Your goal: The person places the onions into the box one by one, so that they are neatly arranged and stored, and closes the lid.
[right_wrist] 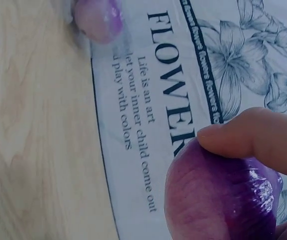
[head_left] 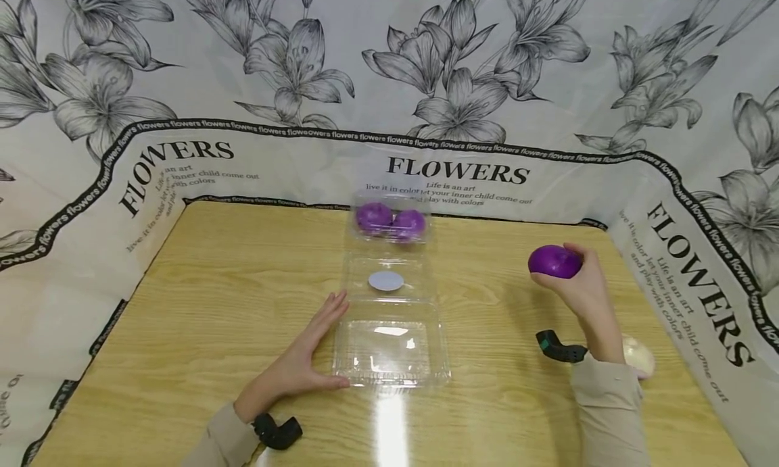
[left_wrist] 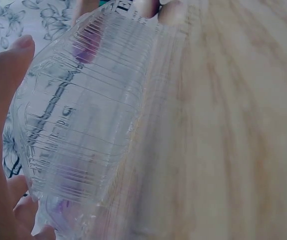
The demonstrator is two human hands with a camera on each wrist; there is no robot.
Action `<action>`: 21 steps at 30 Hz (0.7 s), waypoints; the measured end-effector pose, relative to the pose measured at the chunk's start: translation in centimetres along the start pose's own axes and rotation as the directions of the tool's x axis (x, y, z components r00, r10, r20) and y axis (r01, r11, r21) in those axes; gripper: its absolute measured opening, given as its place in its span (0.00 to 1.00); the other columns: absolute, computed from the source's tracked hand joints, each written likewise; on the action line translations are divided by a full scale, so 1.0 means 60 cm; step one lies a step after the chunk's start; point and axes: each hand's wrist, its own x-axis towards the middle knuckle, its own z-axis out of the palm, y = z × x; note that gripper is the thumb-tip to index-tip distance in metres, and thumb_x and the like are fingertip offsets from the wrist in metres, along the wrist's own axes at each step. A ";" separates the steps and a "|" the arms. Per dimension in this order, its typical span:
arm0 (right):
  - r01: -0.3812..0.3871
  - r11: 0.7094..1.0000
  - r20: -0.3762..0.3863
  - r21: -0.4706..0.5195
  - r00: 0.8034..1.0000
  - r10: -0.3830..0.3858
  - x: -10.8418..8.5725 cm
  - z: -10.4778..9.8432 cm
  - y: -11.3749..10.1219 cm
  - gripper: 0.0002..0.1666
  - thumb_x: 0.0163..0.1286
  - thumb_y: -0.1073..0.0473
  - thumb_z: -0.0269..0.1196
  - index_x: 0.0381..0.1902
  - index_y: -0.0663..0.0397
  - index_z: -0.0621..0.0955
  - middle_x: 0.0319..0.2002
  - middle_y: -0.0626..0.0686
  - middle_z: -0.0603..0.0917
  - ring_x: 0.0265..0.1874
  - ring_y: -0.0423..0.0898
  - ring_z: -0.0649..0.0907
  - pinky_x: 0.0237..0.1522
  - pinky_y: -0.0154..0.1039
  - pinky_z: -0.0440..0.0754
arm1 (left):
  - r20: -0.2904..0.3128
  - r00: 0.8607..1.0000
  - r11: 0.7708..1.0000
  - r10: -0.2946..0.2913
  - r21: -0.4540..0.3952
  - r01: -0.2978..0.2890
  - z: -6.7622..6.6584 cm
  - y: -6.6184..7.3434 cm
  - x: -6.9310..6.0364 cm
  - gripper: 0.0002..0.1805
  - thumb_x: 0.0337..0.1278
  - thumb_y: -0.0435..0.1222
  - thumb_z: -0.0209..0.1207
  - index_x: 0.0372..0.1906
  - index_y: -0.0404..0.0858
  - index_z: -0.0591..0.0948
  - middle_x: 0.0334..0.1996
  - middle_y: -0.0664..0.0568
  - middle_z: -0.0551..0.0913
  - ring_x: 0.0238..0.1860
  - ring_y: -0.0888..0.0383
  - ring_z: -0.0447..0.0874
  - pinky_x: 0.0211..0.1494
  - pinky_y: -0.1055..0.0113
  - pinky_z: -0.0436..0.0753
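Observation:
In the head view my right hand [head_left: 578, 278] grips a glossy purple round thing like a red onion [head_left: 550, 261], held above the table's right side. The right wrist view shows the thumb [right_wrist: 233, 132] on this purple onion-like thing [right_wrist: 218, 195], whose near side looks pinkish. My left hand [head_left: 298, 359] is spread along the left side of an opened clear plastic clamshell box [head_left: 441, 345], thumb at its front corner. A white oval label [head_left: 386, 281] marks the box's far half. Behind it, two similar purple things [head_left: 374, 217] lie in clear plastic.
On the right, a pale cream round thing [head_left: 639, 357] is partly hidden behind my right wrist. Flower-printed cloth [head_left: 292, 163] walls in the wooden table [head_left: 243, 264] at the back and sides. Black wrist devices [head_left: 276, 432] sit at both wrists.

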 end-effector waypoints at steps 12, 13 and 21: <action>0.262 0.964 0.003 0.031 0.965 -0.263 -0.061 0.061 -0.120 0.51 0.55 0.61 0.75 0.72 0.60 0.61 0.66 0.66 0.67 0.61 0.65 0.71 0.57 0.64 0.74 | 0.003 1.000 0.999 0.013 0.030 -0.013 0.014 -0.062 -0.009 0.65 0.35 0.50 0.78 0.77 0.32 0.53 0.79 0.39 0.44 0.77 0.34 0.34 0.71 0.29 0.42; 0.276 0.960 0.007 0.036 0.961 -0.277 -0.066 0.067 -0.128 0.51 0.54 0.62 0.75 0.71 0.60 0.62 0.65 0.66 0.68 0.61 0.65 0.72 0.57 0.64 0.74 | 0.002 1.000 0.999 0.016 0.031 -0.016 0.014 -0.061 -0.009 0.65 0.36 0.51 0.78 0.77 0.32 0.54 0.79 0.39 0.44 0.77 0.34 0.34 0.71 0.28 0.42; 0.445 0.889 0.056 0.112 0.890 -0.452 -0.101 0.122 -0.172 0.49 0.47 0.66 0.78 0.68 0.56 0.69 0.60 0.60 0.71 0.59 0.58 0.73 0.59 0.63 0.75 | -0.003 1.000 0.999 0.012 0.034 -0.012 0.014 -0.060 -0.010 0.65 0.38 0.54 0.77 0.77 0.32 0.54 0.78 0.37 0.44 0.77 0.33 0.34 0.70 0.27 0.42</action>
